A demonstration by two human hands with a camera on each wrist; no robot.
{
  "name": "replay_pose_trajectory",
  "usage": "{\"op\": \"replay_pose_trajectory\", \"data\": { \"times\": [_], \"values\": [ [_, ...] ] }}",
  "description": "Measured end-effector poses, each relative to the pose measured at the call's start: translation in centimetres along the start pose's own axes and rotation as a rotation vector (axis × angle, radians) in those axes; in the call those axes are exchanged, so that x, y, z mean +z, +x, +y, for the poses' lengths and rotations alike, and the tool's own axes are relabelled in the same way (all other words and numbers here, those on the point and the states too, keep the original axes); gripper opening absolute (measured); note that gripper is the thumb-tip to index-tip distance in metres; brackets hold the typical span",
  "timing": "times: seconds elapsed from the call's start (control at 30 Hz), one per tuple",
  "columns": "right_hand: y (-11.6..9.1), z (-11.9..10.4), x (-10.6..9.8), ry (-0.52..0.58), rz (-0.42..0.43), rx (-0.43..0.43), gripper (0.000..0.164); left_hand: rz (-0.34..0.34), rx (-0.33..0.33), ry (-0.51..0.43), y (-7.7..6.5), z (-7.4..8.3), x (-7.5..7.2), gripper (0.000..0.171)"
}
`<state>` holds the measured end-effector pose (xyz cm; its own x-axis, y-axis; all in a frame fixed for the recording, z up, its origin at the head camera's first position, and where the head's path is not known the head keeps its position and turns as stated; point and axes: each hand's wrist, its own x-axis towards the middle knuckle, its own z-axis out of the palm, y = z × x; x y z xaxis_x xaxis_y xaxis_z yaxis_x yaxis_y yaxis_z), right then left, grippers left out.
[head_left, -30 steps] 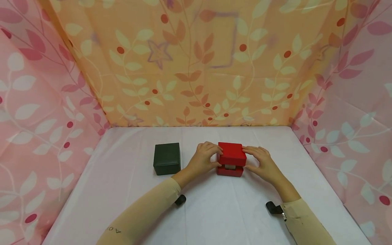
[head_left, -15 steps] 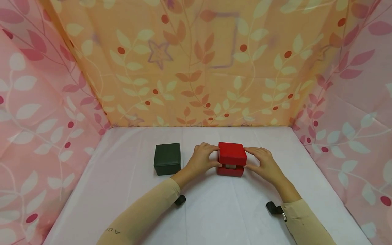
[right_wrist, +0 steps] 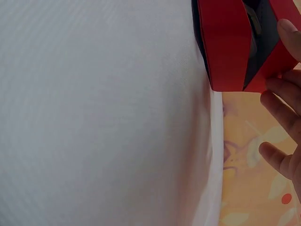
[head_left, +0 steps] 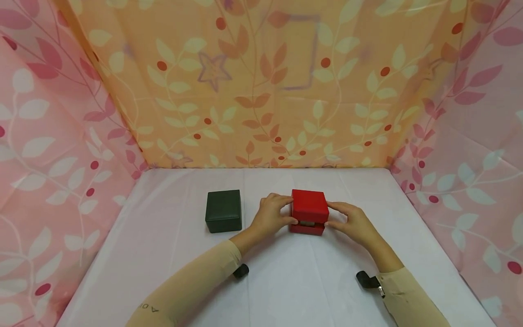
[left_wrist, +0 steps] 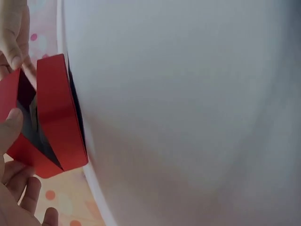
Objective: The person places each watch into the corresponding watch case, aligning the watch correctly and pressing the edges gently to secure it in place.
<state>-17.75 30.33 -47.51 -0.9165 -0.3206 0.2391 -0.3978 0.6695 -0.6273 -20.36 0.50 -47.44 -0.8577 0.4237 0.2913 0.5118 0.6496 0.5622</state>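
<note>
A red box with a hinged lid stands right of centre on the table, its lid raised part-way. Through the gap in front, a pale object shows inside, too hidden to name. My left hand pinches the lid's left side, thumb at the lower edge and fingers higher up. On the right side, my right hand holds the lid likewise. In the right wrist view, the thumb lies at the lid's rim and some other fingers are spread. The left wrist view shows the box's dark lining.
A closed dark green box sits to the left of the red one, beside my left forearm. White cloth covers the table. Patterned fabric walls enclose the back and sides. Black wrist cameras hang below the sleeves.
Fingers of both hands have shifted from the lid's top edges down onto its sides. The lid has lowered slightly and the front gap looks narrower. The green box stays put.
</note>
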Motion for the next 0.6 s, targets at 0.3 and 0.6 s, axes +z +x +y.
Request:
{"op": "replay_pose_trajectory", "data": {
  "times": [0.3, 0.6],
  "values": [
    [-0.04, -0.06, 0.07, 0.024, 0.001, 0.066, 0.066, 0.043, 0.006, -0.003, -0.34, 0.17, 0.75, 0.068],
    [0.02, 0.15, 0.0, 0.042, 0.015, 0.067, 0.066, 0.054, -0.026, -0.013, -0.49, 0.71, 0.85, 0.068]
  ]
}}
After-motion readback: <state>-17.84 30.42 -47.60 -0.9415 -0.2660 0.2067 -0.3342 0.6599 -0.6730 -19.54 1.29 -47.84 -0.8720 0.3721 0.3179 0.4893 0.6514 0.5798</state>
